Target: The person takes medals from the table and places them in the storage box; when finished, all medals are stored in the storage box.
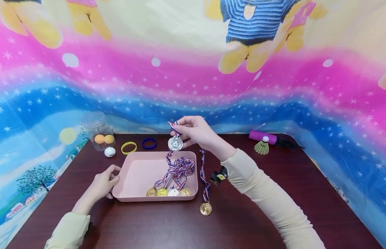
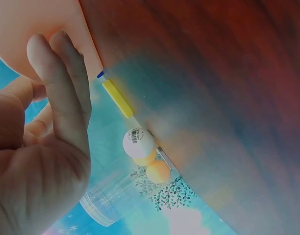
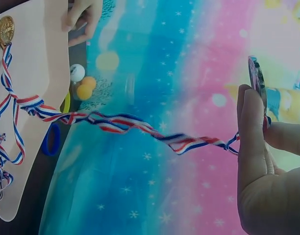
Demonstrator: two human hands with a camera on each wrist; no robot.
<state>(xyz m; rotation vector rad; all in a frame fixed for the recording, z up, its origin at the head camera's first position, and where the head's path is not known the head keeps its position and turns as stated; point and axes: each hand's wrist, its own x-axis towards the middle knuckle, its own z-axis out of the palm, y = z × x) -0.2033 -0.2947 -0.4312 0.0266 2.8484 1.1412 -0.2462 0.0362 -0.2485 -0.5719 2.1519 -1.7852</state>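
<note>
My right hand [image 1: 196, 129] pinches the striped ribbon of a silver medal [image 1: 175, 143] above the back right of the pink tray [image 1: 140, 199]. The right wrist view shows this medal edge-on beside the fingertips, and red, white and blue ribbon [image 3: 120, 122] stretching from the hand down to the tray. Inside the tray, tangled ribbons [image 1: 181, 167] lie at the right, with several gold and silver medals [image 1: 162, 192] along the front wall. My left hand [image 1: 102, 183] rests against the tray's left side, its fingers fairly straight in the left wrist view.
A gold medal [image 1: 206, 209] with twisted ribbon lies right of the tray. Behind the tray are yellow [image 1: 128, 148] and blue [image 1: 149, 143] wristbands, a white ball [image 1: 109, 152] and a clear jar [image 1: 97, 126] with orange balls. A shuttlecock [image 1: 262, 147] and purple-sleeved pump-like object [image 1: 262, 137] lie back right.
</note>
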